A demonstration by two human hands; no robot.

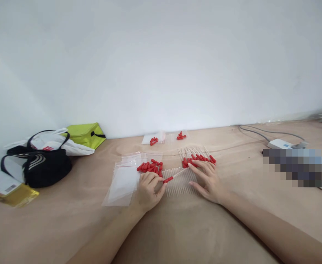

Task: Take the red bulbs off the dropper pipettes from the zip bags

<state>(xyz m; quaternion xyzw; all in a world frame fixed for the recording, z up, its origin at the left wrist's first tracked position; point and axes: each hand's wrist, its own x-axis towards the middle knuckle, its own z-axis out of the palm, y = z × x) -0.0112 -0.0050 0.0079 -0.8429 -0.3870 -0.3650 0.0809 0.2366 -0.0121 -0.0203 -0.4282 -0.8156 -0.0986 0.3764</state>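
Observation:
My left hand [149,189] is curled in a pinch on a clear thin tube with a red cap [168,179], held just above a row of clear tubes [179,180] lying on the wooden table. My right hand [208,179] lies flat with fingers spread on that row, its fingertips by a bunch of red-capped tubes [198,158]. A heap of loose red caps [150,167] sits just beyond my left hand, on clear zip bags [125,178].
Two small bags with red caps [153,140] [181,136] lie near the wall. A black bag [40,163], a white bag and a lime-green pouch [85,134] stand at the left, with a gold packet [18,195]. Cables and a white adapter [279,143] are at the right.

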